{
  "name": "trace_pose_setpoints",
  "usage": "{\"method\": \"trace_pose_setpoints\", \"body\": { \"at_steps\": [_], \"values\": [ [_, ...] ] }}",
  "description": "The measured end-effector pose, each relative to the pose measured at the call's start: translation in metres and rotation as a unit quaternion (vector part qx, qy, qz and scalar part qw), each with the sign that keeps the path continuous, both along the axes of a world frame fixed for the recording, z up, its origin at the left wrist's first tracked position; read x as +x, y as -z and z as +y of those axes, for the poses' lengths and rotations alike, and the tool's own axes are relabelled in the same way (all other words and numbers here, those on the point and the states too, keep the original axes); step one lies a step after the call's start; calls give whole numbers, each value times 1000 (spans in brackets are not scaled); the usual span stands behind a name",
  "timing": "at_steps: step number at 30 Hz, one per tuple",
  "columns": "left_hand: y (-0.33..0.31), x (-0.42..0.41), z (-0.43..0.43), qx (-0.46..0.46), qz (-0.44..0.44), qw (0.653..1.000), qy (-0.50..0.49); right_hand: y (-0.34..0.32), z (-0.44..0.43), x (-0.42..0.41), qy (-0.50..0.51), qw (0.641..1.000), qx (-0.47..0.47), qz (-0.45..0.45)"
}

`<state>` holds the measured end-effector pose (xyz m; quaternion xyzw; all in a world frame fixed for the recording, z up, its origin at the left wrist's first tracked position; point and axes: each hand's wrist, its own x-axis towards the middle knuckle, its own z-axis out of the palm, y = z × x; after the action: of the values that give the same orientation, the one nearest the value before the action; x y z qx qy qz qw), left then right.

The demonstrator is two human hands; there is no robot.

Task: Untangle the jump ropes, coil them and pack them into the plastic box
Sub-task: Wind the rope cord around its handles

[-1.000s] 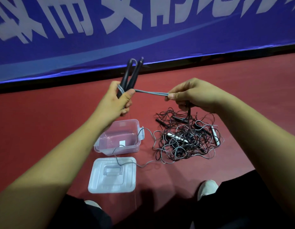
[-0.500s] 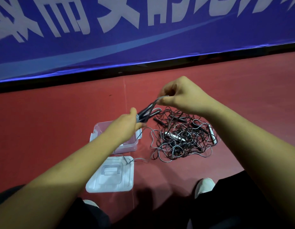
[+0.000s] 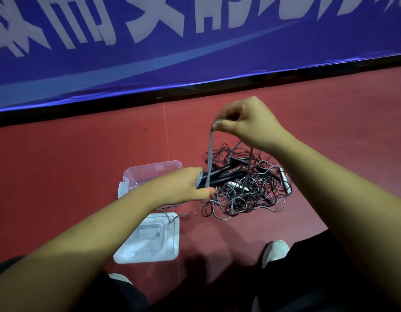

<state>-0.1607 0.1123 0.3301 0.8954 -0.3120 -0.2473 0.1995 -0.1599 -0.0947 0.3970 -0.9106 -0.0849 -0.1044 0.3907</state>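
Observation:
My left hand (image 3: 186, 186) grips two black jump rope handles (image 3: 224, 176) that lie nearly level and point right, over the near right corner of the clear plastic box (image 3: 150, 171). A grey cord (image 3: 210, 154) rises from those handles to my right hand (image 3: 246, 122), which pinches its loop higher up. Below and to the right, a tangled pile of jump ropes (image 3: 246, 194) lies on the red floor, with black handles and a white handle (image 3: 285, 180) in it.
The box's white lid (image 3: 150, 239) lies on the floor in front of the box, a cord strand trailing over it. A blue banner (image 3: 195, 41) stands behind. My shoes (image 3: 274, 251) and dark trouser legs are at the bottom.
My left hand lowered the black handles from upright to nearly level, down near the box. My right hand lifted the grey cord so it now runs steeply up instead of sideways.

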Motion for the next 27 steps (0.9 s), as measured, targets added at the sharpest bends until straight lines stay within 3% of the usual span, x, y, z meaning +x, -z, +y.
{"method": "trace_pose_setpoints", "body": {
  "at_steps": [5,8,11,15,22,27],
  "values": [
    [-17,-12,3,-84,22,995,41,3,-12,3,-7,999,25,44],
    [-23,-15,6,-192,123,974,-3,10,-16,4,-27,993,81,80],
    [-30,-9,15,-360,273,889,-75,17,-19,8,-38,987,121,101],
    [-41,5,24,-483,321,805,-123,23,-9,10,-75,975,132,163],
    [-50,20,35,-523,309,777,-166,23,-1,7,-111,964,134,199],
    [-50,36,46,-546,313,739,-237,21,7,-1,-123,971,86,187]
  ]
}}
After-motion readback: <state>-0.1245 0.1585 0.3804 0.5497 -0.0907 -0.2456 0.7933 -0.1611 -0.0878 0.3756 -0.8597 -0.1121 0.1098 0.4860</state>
